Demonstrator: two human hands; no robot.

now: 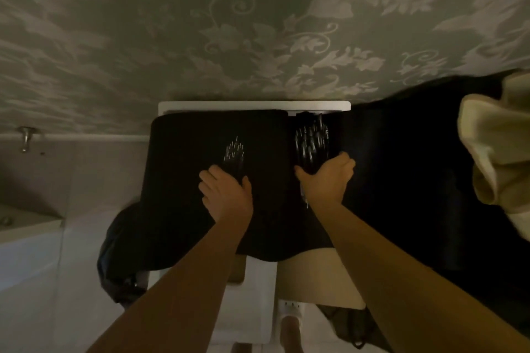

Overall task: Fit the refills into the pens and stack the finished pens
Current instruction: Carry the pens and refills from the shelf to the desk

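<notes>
A bundle of thin refills [234, 152] with silvery tips lies on a black cloth [183, 169] that covers a white table [252, 104]. My left hand [225, 192] grips the near end of that bundle. To the right, a bunch of dark pens [312, 140] points away from me. My right hand [327, 178] is curled round the pens' near ends. One single pen [304, 195] lies just below that hand, partly hidden by my wrist. The light is dim, so details are hard to see.
A patterned wall rises right behind the table. A pale cloth [496, 146] hangs at the right edge over more dark fabric. A dark bag [120, 255] sags at the table's left front. A white ledge with a metal knob [26, 137] is at far left.
</notes>
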